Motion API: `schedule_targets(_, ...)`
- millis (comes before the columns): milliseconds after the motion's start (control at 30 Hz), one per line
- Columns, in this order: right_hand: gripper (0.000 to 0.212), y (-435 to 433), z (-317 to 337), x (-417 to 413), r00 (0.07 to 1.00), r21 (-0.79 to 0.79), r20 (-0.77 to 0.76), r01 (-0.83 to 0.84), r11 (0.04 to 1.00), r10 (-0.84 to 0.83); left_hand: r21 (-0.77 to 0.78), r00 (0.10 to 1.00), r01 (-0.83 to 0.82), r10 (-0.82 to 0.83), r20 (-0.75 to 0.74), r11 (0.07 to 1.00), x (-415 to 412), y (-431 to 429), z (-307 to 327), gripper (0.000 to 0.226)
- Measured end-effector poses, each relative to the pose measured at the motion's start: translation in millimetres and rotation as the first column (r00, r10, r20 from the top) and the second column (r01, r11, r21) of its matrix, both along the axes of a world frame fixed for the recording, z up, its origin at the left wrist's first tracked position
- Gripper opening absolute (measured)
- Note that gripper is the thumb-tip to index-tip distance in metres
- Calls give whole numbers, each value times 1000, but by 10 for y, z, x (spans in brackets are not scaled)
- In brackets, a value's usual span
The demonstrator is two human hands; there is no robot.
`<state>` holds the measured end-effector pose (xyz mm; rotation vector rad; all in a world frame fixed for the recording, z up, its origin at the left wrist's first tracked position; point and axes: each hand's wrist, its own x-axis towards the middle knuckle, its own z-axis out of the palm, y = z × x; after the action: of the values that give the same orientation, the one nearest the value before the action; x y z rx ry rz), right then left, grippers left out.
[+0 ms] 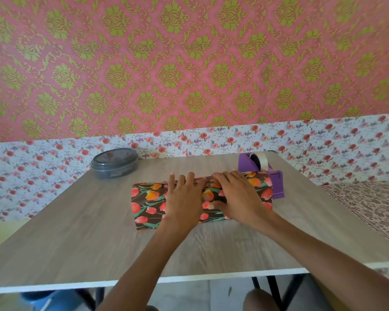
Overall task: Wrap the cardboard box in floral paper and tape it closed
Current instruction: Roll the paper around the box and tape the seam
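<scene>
A long box covered in dark floral paper (147,203) with red and orange tulips lies across the middle of the wooden table (76,239). My left hand (184,198) lies flat on top of it near the centre, fingers straight and reaching the far edge. My right hand (236,196) presses flat on the paper just to the right, thumb spread toward me. No cardboard shows; the paper covers what I can see. A purple tape dispenser (262,170) with a white roll stands right behind the box's right end.
A round grey lidded container (115,162) sits at the table's back left. The table's white front edge (54,286) is close to me, with black legs below. A patterned cloth surface (373,207) lies to the right. Floral and damask wallpaper backs the table.
</scene>
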<state>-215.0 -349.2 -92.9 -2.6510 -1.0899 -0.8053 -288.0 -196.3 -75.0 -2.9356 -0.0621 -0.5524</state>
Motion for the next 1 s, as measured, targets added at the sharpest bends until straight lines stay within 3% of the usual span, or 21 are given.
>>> schedule_targets(100,84,-138,164,26,965,45,-239,-96,994,104,-45,1000,-26,27,2,999,20,-28,6,49)
schedule_targets(167,63,-319,258,87,908,278,-368,-96,956,198,-60,1000,-16,17,11,998,31,-74,-4,52)
schedule_targets(200,50,-421,293,133,921,384,-344,-39,922,182,-62,1000,-5,6,17,998,42,-86,-10,52)
schedule_targets(267,31,-708,294,317,975,452,-212,156,878,-64,-93,1000,19,-18,11,996,74,-151,-18,49)
schedule_targets(300,30,-842,260,435,958,433,-201,275,859,-205,-124,1000,17,-18,-8,992,82,-174,-14,47)
schedule_targets(333,35,-975,219,549,913,376,-247,400,836,-326,-153,1000,13,-17,-26,988,92,-214,-5,46)
schedule_targets(400,57,-1145,134,732,814,273,-423,533,801,-398,-169,999,-9,1,-49,986,96,-274,16,51)
schedule_targets(467,69,-1212,83,825,763,300,-569,541,786,-308,-180,999,-38,32,-35,983,109,-314,39,48)
schedule_targets(533,55,-1191,71,851,738,368,-638,541,756,-218,-188,997,-72,70,-16,980,123,-333,62,42)
schedule_targets(600,40,-1132,63,843,750,373,-620,541,754,-232,-179,995,-103,104,-4,978,135,-314,64,40)
schedule_targets(733,39,-1005,39,784,753,390,-601,570,723,-270,-183,988,-145,151,20,972,132,-157,66,38)
schedule_targets(900,48,-1100,30,723,600,385,-778,690,613,-186,-164,991,-127,134,32,978,132,27,69,35)
schedule_targets(1000,56,-1229,113,636,462,380,-887,706,597,18,-169,991,-119,127,39,978,128,24,38,37)
